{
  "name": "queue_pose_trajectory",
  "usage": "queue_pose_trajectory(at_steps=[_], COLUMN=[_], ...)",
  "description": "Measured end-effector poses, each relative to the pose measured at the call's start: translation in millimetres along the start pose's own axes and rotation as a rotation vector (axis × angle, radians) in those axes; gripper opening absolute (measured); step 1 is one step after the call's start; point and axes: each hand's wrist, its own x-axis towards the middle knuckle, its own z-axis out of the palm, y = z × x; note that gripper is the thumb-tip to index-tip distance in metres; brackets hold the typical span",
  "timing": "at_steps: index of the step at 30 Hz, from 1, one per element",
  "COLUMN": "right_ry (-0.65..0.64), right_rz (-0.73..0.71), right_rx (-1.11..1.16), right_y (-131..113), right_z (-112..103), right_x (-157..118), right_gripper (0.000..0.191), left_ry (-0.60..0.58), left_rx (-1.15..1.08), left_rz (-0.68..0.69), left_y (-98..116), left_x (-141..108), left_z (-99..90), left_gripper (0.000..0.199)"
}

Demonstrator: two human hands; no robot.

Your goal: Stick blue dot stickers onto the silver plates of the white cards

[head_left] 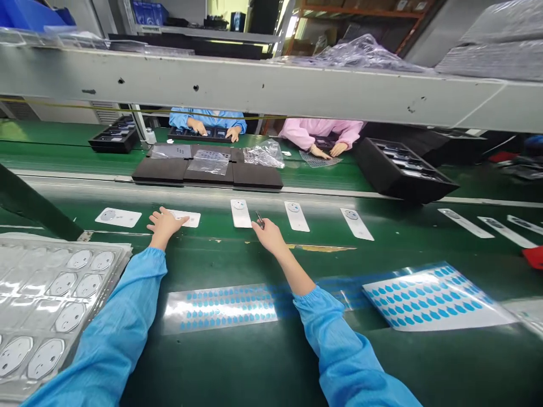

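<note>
Seen from the middle of the view, the left hand was at 9 o'clock, open with its fingers spread, the thumb side over a white card; whether it pressed on the card could not be told. The right hand, just off the middle toward 6 o'clock, was closed around a slim dark tool, its tip close by the right edge of an upright-facing card. Another card lay beyond the left hand toward 9 o'clock, two more were spaced out toward 3 o'clock, and narrow white strips lay farther that way, all on the green belt. A clear tray with round white pieces was at 8 o'clock. One sheet of blue stickers lay at 7 o'clock, and a white-backed sheet at 4 o'clock. Dark foam blocks with clear plastic on them stood at 10 o'clock, and a tilted black box between 2 and 3. A person in blue worked at 11 o'clock, a person in pink at 1.
</note>
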Motion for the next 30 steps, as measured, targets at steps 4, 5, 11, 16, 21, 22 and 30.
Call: queue_pose_trajectory(at_steps=[4,5,11,16,21,22,30], right_ry=[0.016,0.012,0.054,-0.02,-0.498,-0.574,-0.768], right_rz=[-0.071,-0.093,-0.165,-0.287,-0.037,0.016,0.015], right_rx=[-0.043,-0.042,-0.047,-0.006,0.427,0.48,0.338], right_y=[18.0,21.2,17.5,-13.7,-36.9,-38.0,-28.4], right_z=[-10.9,-11.0,-4.5,4.7,46.9,58.8,106.4], right_x=[-35.6,-44.2,-70.5,-100.6,-149.5,-158.9,-203.9], right_gripper=[0.034,0.04,0.056,0.048,0.047,0.048,0.045], left_ry=[0.03,0.034,-0.032,-0.069,-0.28,-0.383,-0.685], left_rx=[-0.019,-0.049,-0.471,-0.927,-1.196,-1.281,-1.552], left_rz=[-0.137,-0.153,0.004,0.131,0.048,0.015,-0.131], left_y=[9.9,10.3,-1.8,-30.8,-63.6,-67.5,-74.1], left_x=[27.6,30.6,20.0,-9.7,-66.0,-77.1,-103.9], left_z=[2.6,2.2,-9.9,-35.5,-52.1,-51.1,-29.7], left_gripper=[0.109,0.11,0.099,0.058,0.04,0.039,0.063])
